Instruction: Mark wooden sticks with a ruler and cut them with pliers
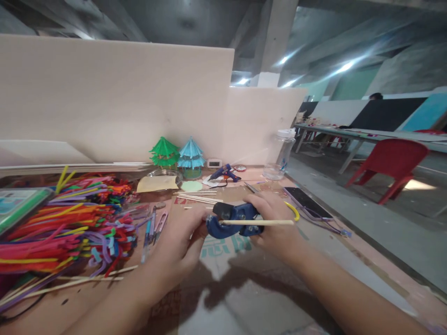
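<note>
My right hand [274, 218] is wrapped round a blue pipe cutter [240, 215], raised over the table. A thin wooden stick [265, 223] lies across the cutter's curved jaw, and its long end points right, in front of my right wrist. At the jaw's left side my left hand [193, 228] is closed, thumb and fingers pinched at the stick's other end, which is mostly hidden by the jaw and fingers. More wooden sticks [197, 197] lie on the cardboard just beyond my hands.
Bundles of coloured pipe cleaners [73, 214] fill the left side. Behind stand a green paper-roofed model [164, 151], a blue one [191, 158], a hot glue gun [225, 173] and a clear bottle [281, 156]. A phone [309, 203] with a cable lies at the right edge.
</note>
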The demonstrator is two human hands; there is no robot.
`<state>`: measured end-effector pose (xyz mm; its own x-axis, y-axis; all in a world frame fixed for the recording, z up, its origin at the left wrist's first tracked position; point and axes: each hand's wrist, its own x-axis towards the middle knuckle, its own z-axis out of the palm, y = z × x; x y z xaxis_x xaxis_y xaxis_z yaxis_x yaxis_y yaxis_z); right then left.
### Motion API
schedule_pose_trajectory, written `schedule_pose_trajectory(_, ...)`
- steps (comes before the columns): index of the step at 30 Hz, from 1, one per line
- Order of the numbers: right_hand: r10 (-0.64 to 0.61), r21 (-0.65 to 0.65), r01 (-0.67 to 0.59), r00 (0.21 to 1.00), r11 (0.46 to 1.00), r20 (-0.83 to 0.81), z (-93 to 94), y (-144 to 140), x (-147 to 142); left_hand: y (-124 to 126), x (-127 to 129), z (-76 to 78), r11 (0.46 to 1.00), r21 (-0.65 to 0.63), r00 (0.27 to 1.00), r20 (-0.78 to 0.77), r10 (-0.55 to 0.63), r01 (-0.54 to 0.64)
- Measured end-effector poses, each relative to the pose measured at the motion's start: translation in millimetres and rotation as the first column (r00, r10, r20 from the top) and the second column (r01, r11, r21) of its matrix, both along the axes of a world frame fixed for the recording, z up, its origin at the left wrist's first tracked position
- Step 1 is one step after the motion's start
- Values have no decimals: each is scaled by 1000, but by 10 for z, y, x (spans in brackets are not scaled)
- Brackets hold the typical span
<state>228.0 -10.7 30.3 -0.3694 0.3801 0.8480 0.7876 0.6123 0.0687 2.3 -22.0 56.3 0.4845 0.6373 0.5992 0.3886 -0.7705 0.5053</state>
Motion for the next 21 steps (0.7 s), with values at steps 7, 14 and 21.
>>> schedule_pose_trajectory(7, -3, 36, 2, 999, 999, 39, 21, -4, 8, -22, -26, 18, 999, 34, 999, 28, -22, 21)
schedule_pose_trajectory(14, 36, 126, -36, 999, 991, 0, 40, -58, 6, -102, -52, 105, 972, 220, 996, -48, -76, 85)
schedule_pose_trajectory(21, 11, 145, -12, 1000, 989, 6, 30, -51, -4, -117, -26, 120, 979, 184, 995, -46, -86, 93)
